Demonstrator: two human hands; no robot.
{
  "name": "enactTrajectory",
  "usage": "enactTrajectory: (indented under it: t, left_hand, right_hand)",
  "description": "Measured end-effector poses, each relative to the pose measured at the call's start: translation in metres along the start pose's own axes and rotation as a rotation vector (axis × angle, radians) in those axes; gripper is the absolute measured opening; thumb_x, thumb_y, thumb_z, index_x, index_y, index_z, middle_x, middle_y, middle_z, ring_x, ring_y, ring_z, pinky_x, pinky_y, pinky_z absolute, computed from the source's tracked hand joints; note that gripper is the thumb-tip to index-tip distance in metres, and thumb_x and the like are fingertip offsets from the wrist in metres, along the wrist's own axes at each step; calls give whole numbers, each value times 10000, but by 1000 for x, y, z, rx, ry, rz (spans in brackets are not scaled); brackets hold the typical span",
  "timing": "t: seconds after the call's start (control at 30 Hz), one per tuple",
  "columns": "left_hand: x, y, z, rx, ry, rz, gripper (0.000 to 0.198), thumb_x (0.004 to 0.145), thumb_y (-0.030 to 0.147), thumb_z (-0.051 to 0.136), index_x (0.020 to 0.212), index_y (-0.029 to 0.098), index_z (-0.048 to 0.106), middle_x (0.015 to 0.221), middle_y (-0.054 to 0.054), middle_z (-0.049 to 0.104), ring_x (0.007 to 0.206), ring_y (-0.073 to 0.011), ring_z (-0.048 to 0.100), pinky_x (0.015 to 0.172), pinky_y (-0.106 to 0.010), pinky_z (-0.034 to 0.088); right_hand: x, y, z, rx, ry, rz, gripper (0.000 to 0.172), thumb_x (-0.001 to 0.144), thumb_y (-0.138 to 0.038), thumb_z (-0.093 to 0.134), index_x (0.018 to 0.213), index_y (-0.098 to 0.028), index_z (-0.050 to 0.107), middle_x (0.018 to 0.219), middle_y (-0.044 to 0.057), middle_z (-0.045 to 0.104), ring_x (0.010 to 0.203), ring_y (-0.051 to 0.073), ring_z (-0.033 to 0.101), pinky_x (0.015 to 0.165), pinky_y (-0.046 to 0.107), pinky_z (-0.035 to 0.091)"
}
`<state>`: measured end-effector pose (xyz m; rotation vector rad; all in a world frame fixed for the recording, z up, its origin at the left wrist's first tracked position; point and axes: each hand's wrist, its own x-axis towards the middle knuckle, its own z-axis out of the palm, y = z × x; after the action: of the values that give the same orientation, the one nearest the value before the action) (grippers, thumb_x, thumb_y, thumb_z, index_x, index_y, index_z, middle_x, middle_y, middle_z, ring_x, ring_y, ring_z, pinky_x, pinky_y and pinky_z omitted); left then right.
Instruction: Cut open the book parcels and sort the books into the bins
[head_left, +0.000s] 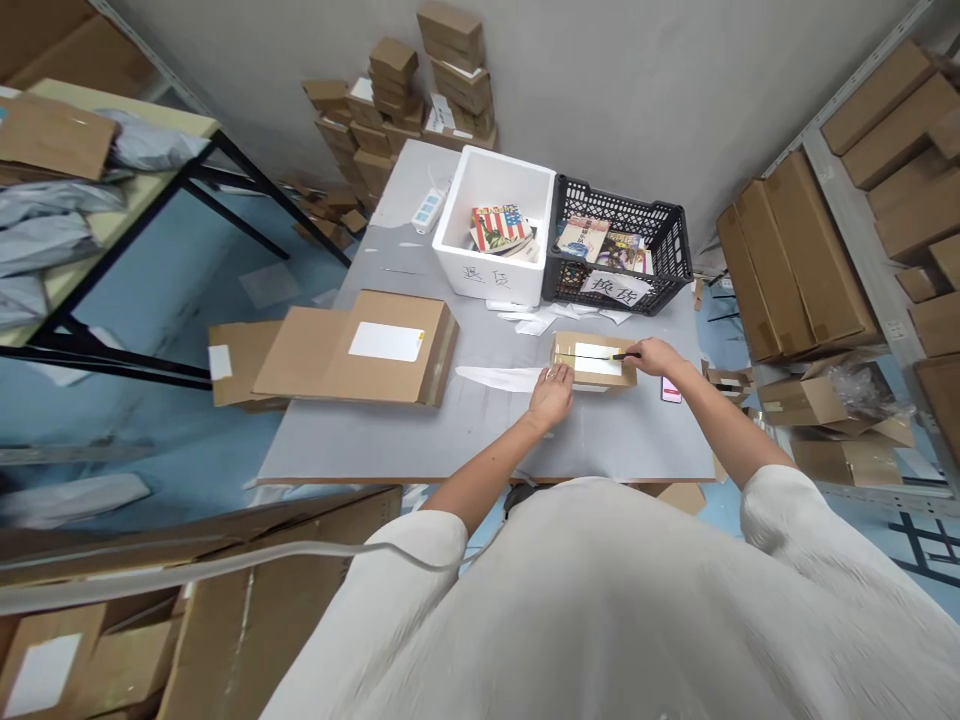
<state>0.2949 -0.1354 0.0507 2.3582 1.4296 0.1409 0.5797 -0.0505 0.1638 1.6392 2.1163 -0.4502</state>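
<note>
A small taped cardboard box (607,380) with a white label lies on the grey table (510,445), close in front of me. My left hand (553,392) rests on its near left corner, fingers laid over the edge. At the box's right end my right hand (654,358) is closed around the dark handle of a thin knife (619,356). The knife lies along the box's top, pointing left; whether its blade is in the tape I cannot tell. A phone (671,390) with a lit screen is just below my right wrist.
Behind the box stand a white foam bin (487,285) and a black plastic crate (667,285), both holding books. Larger cardboard boxes (382,390) lie on the left. Paper strips (499,378) and a power strip (429,208) are on the table. Shelves of boxes (802,250) stand right.
</note>
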Motion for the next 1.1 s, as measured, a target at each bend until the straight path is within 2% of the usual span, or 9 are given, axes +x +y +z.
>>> enactTrajectory:
  t: [0.23, 0.43, 0.63, 0.73, 0.93, 1.1]
  left_hand:
    - [0, 1, -1, 23, 3, -18, 691, 1035, 186, 509, 1726, 149, 521, 1766, -204, 561, 1689, -331, 482, 1402, -534, 350]
    - [2, 4, -4, 46, -9, -49, 691, 1027, 183, 523, 1719, 168, 515, 1765, -204, 556, 1668, -350, 490, 1381, -539, 364]
    - [19, 8, -14, 76, -33, -98, 568, 1043, 220, 534, 1604, 154, 594, 1604, -237, 638, 1521, -400, 581, 1290, -559, 444]
    - [35, 13, -16, 89, -50, -44, 528, 1057, 256, 552, 1573, 160, 603, 1636, -225, 601, 1527, -400, 556, 1290, -547, 441]
    - [79, 35, -12, 97, -151, 142, 605, 1025, 391, 725, 1588, 223, 577, 1636, -182, 601, 1514, -385, 557, 1273, -515, 443]
    - [105, 47, -3, 133, -214, 118, 656, 944, 420, 850, 1516, 194, 623, 1524, -202, 651, 1450, -410, 606, 1256, -516, 437]
  right_hand:
    - [-20, 56, 13, 69, 47, 79, 319, 1067, -465, 668, 1148, -301, 929, 1078, 114, 884, 1021, 302, 759, 799, 344, 499]
    - [-38, 85, 21, 131, 45, 122, 350, 1076, -470, 672, 1233, -283, 922, 1072, 116, 885, 1019, 301, 760, 805, 338, 496]
    - [-54, 97, 31, 218, 100, 156, 384, 1083, -439, 623, 1214, -227, 914, 1091, 130, 883, 1005, 300, 760, 798, 332, 491]
    - [-63, 98, 44, 375, 149, 150, 421, 1123, -426, 553, 1247, -194, 882, 1034, 106, 881, 937, 266, 765, 807, 307, 505]
    - [-69, 88, 73, 622, 199, 207, 368, 1105, -354, 566, 1292, -174, 828, 1025, 82, 871, 856, 238, 803, 856, 302, 559]
    - [-71, 91, 87, 801, 171, 200, 331, 1078, -359, 588, 1227, -171, 816, 956, 63, 852, 785, 219, 798, 771, 284, 576]
